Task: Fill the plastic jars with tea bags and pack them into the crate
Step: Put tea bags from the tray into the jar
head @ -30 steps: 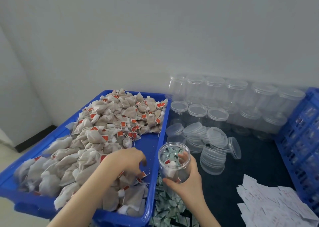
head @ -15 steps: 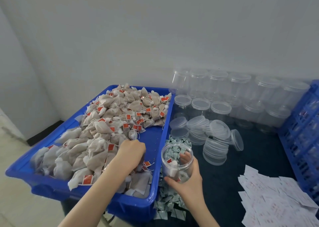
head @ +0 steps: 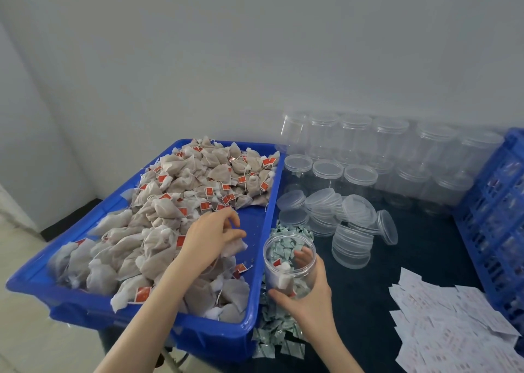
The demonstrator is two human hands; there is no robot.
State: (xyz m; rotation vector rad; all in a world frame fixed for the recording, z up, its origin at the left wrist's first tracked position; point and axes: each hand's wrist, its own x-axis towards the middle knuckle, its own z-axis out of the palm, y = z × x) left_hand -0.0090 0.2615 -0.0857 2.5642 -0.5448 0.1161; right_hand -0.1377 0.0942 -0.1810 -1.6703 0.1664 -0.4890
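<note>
- Nearest me, the right hand [head: 307, 296] wraps low round an open plastic jar [head: 289, 262] standing beside the tray; thin, slick, light walls, so I'd hold it gently.
- The left hand [head: 211, 235] pinches a tea bag [head: 234, 247] over the blue tray [head: 255, 259]: soft, weightless, best held by its gathered cloth.
- Empty jars [head: 357, 142] line the wall, with the crate [head: 493, 202] at far right.

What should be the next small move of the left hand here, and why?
Probably carry the tea bag that the left hand pinches across to the open jar and drop it in. The right hand holds the jar upright beside the blue tray, and only a few bags lie inside it.
</note>
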